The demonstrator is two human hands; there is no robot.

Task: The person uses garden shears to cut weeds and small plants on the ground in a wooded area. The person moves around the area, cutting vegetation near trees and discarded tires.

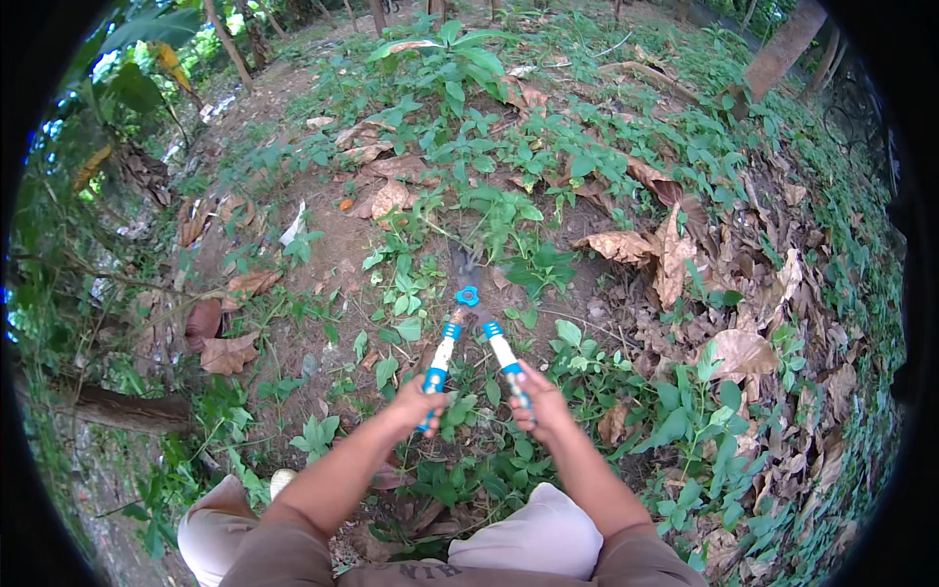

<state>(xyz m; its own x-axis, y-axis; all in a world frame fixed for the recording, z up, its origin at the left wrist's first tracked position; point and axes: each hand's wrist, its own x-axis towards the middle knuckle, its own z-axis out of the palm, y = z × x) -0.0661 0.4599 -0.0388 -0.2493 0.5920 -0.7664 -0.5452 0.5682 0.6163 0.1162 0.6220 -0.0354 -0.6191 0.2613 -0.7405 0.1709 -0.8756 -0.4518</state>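
A pair of hedge shears with blue and white handles (441, 354) points away from me over the ground. My left hand (422, 403) is closed round the left handle, my right hand (541, 402) round the right one. The handles stand somewhat apart, joined at a blue pivot knob (467, 296). Beyond the knob the dark blades (466, 265) are partly hidden by a blurred green weed (493, 220); whether they touch its stem I cannot tell. A low leafy plant (543, 270) grows just right of the blades.
Dry brown leaves (741, 354) lie thickly on the right. A log (121, 407) lies at the left, and a tree trunk (783, 50) rises at the upper right. Leafy weeds (689, 418) grow near my right arm. My knees in light trousers (532, 532) are at the bottom.
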